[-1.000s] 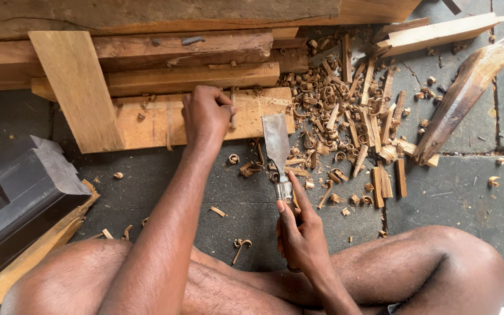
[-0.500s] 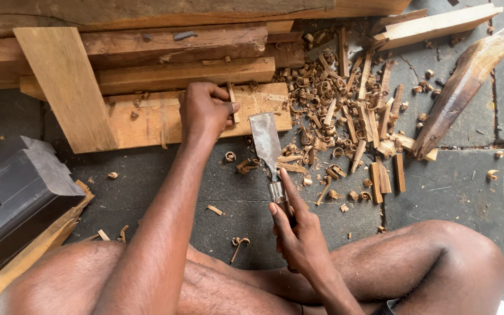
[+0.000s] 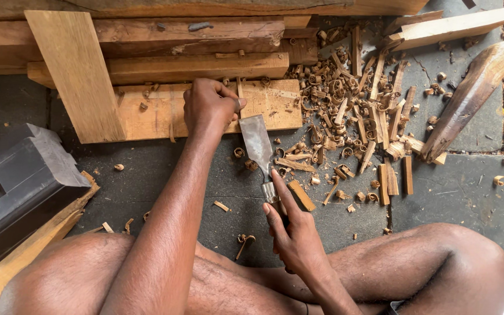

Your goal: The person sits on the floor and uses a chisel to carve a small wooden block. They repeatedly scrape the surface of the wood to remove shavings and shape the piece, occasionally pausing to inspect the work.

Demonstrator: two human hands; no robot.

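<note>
Wide chisel (image 3: pixel 256 143) — handle gripped in my right hand (image 3: pixel 291 233), forefinger along the ferrule; left hand (image 3: pixel 208 105) fingers pinched the blade on the plank's (image 3: pixel 158 114) front edge. Best kept low, steady.

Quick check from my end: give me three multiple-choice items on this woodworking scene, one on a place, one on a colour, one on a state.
1. Where do most of the wood shavings lie?
A. right of the chisel
B. on the dark block
C. on the person's knee

2. What colour is the floor?
A. white
B. dark grey
C. green

3. How does the right hand hold the chisel?
A. lets it lie loose
B. closed on the handle, forefinger along it
C. by the blade tip

Answers: 1 A, the curls pile up to the right of the blade. 2 B, the slabs look dark grey. 3 B, the grip wraps the handle while the left hand rests on the plank.
</note>
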